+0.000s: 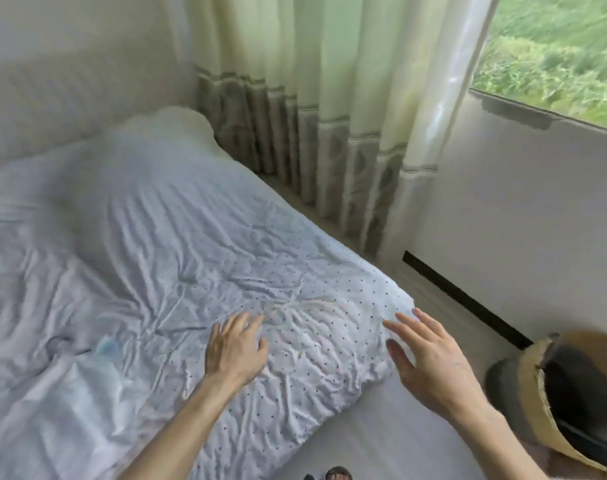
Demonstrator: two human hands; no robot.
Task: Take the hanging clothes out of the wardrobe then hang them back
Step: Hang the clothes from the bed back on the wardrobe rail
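We see both hands stretched out over a bed (pixel 87 271), and neither one is holding anything. The left hand (pixel 236 351), near 6 o'clock, is palm down with its fingers loosely bent. Its fingertips lie on a crumpled white dotted cloth (pixel 312 341) that covers the near corner of the bed. The right hand (pixel 430 362), toward 4 o'clock, is spread wide with straight fingers. It reaches toward the cloth's outer corner, but we cannot tell whether it touches the fabric.

We also cannot tell whether the dotted cloth is bedding or one of the clothes. It runs from 6 o'clock up toward the centre, where it merges into plainer pale fabric that spreads to 9 o'clock. A small bluish patch (pixel 106 346) shows in the folds at 8 o'clock, too blurred to identify. A pale pillow (pixel 170 123) lies at 11 o'clock against a light headboard (pixel 52 98).

At 12 o'clock hangs a cream curtain (pixel 329 116) with a grey patterned band along its lower part. A window (pixel 554 46) at 2 o'clock looks onto green plants. Below it, a white wall (pixel 520 202) carries a dark strip (pixel 464 299) near the floor (pixel 381 427). A woven basket (pixel 530 393) with a dark inside sits at 4 o'clock, just beside the right forearm. At the bottom edge we see the toes of one foot (pixel 338 474).
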